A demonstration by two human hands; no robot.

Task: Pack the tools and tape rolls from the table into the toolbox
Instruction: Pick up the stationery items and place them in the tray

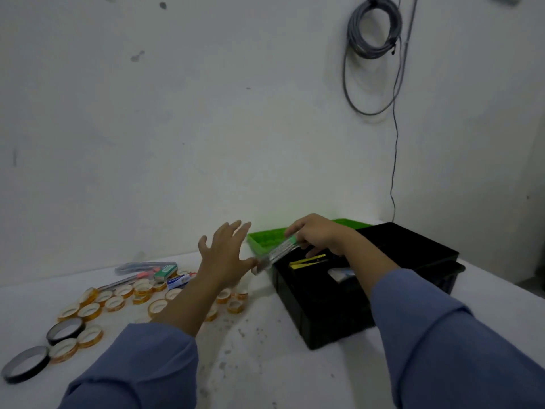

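Note:
A black toolbox (318, 314) stands open on the white table (259, 349), with yellow tools (306, 260) inside. My right hand (317, 234) grips a long clear packet with a green end (278, 251) over the box's left edge. My left hand (225, 255) hovers with fingers spread just left of that packet, its thumb close to the packet's lower end. Several orange-and-white tape rolls (118, 302) lie scattered at the left, with two black tape rolls (63, 330) nearer the front left edge.
A green tray (259, 242) sits behind the toolbox against the wall. Pens, a clear case (138, 267) and small boxes (177, 281) lie behind the tape rolls. A grey cable coil (373, 28) hangs on the wall above the box.

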